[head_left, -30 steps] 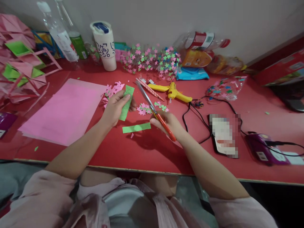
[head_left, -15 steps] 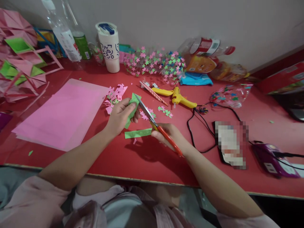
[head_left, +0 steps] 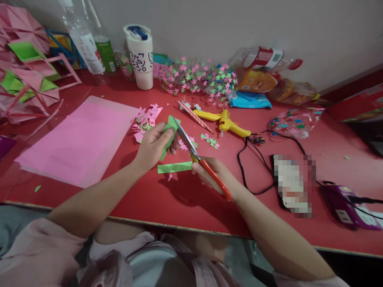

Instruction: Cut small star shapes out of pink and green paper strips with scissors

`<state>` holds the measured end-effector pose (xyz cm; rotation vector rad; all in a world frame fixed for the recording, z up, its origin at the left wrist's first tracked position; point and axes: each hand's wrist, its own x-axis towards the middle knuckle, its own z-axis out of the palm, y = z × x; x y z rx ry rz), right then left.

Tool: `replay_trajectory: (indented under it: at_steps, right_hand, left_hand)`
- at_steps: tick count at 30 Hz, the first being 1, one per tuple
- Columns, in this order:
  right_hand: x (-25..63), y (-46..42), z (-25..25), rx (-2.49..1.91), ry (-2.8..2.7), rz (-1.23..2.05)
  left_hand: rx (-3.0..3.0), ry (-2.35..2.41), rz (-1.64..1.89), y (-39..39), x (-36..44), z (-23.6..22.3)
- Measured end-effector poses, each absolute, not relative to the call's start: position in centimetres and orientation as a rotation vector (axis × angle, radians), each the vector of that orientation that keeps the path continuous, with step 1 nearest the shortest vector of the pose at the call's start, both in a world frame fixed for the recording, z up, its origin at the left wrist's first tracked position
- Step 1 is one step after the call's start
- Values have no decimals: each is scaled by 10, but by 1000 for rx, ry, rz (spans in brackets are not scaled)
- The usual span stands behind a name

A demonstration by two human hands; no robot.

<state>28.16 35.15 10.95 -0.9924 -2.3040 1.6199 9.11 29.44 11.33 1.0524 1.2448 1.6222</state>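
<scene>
My left hand (head_left: 157, 144) pinches a folded piece of green paper (head_left: 171, 126) above the red table. In my right hand (head_left: 211, 173) are scissors (head_left: 214, 178) with red handles, their blades pointing up and left against the right edge of the green paper. Whether the blades are parted is hard to make out. Below the hands lies a green paper strip (head_left: 173, 168), its right end near my right fingers. Pink and green paper scraps (head_left: 146, 119) lie beyond my left hand. Small cut paper stars (head_left: 210, 140) lie behind the scissors.
Pink sheets (head_left: 77, 139) lie at left. A yellow glue gun (head_left: 231, 125) and its black cord sit right of the hands. Farther right are a phone (head_left: 290, 183) and a purple power socket (head_left: 347, 205). A tumbler (head_left: 140, 59) and a star-filled clear container (head_left: 197, 77) stand behind.
The view has shifted slightly, so most things on the table sit a little farther right. My hands keep nearly the same pose, with the scissors still at the green paper.
</scene>
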Motion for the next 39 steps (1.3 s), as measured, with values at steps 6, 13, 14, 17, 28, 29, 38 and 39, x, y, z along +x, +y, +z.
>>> replay_trajectory:
  at_steps: [6, 13, 14, 17, 28, 29, 38, 39]
  right_hand:
    - [280, 346, 117, -1023, -2264, 1589]
    - [280, 343, 119, -1029, -2266, 1548]
    - [280, 343, 119, -1032, -2266, 1546]
    - [280, 343, 119, -1043, -2267, 1536]
    - [280, 352, 113, -1030, -2316, 1548]
    - [280, 352, 113, -1032, -2320, 1545]
    - [281, 355, 110, -1024, -2347, 1514]
    - [282, 356, 109, -1021, -2347, 1517]
  left_hand:
    - [1091, 1271, 1607, 294, 90, 117]
    - [1090, 1260, 1605, 295, 89, 117]
    - [1090, 1258, 1606, 294, 88, 117]
    - [1098, 1251, 1601, 294, 88, 117]
    - [1109, 1239, 1584, 296, 84, 117]
    - [1106, 1235, 1584, 296, 85, 117]
    - [1141, 1190, 1583, 296, 82, 115]
    - [1158, 1200, 1584, 297, 80, 115]
